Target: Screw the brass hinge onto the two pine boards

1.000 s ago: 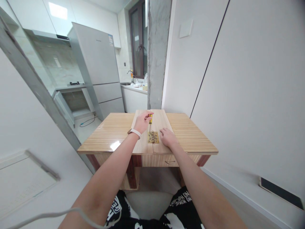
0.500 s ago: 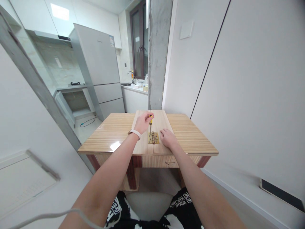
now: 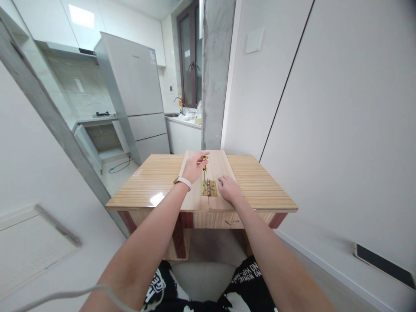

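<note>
A yellow and black screwdriver (image 3: 204, 164) stands upright, its shaft pointing down to the far left part of a brass hinge (image 3: 209, 188). The fingers of my left hand (image 3: 194, 167) hold its handle. The hinge lies open across the seam between two pale wooden boards (image 3: 219, 161). To the right of the hinge, my right hand (image 3: 229, 188) rests on the right board with its fingers curled in; whether anything is under them is hidden. The screw under the tip is too small to make out.
The boards lie on a striped wooden table (image 3: 260, 182) with a drawer at its front. A grey refrigerator (image 3: 133, 78) and a sink counter are behind it. A phone-like dark object (image 3: 383, 264) is at the lower right. A pale cable (image 3: 65, 291) crosses the lower left.
The fingers of my left hand have shifted around the screwdriver handle, which has turned and looks more upright. My right hand has not moved.
</note>
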